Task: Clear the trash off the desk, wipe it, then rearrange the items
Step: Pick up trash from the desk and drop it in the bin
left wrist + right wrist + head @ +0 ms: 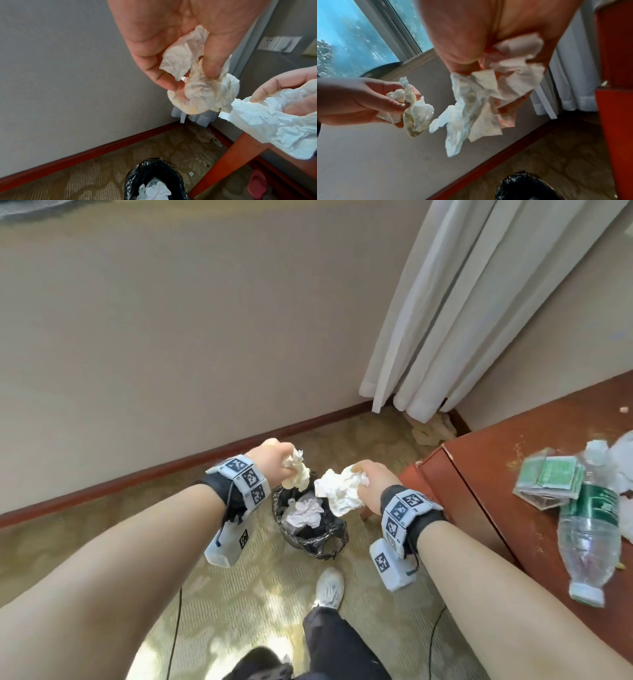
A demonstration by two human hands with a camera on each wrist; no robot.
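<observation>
Both hands hang over a small trash bin (pixel 310 537) lined with a black bag, standing on the carpet with crumpled paper inside. My left hand (pixel 274 462) grips a yellow-stained crumpled tissue (pixel 297 470), which the left wrist view shows pinched between thumb and fingers (pixel 197 86). My right hand (pixel 371 479) holds a larger white crumpled tissue (pixel 340 489), dangling in folds in the right wrist view (pixel 479 102). The two wads nearly touch above the bin's opening. To the right stands the red-brown desk (pixel 507 477).
On the desk lie an empty plastic bottle (pixel 591 529), a stack of green packets (pixel 548 479) and white paper (pixel 621 460). A white curtain (pixel 462 320) hangs in the corner. My white shoe (pixel 329 589) stands on the carpet just before the bin.
</observation>
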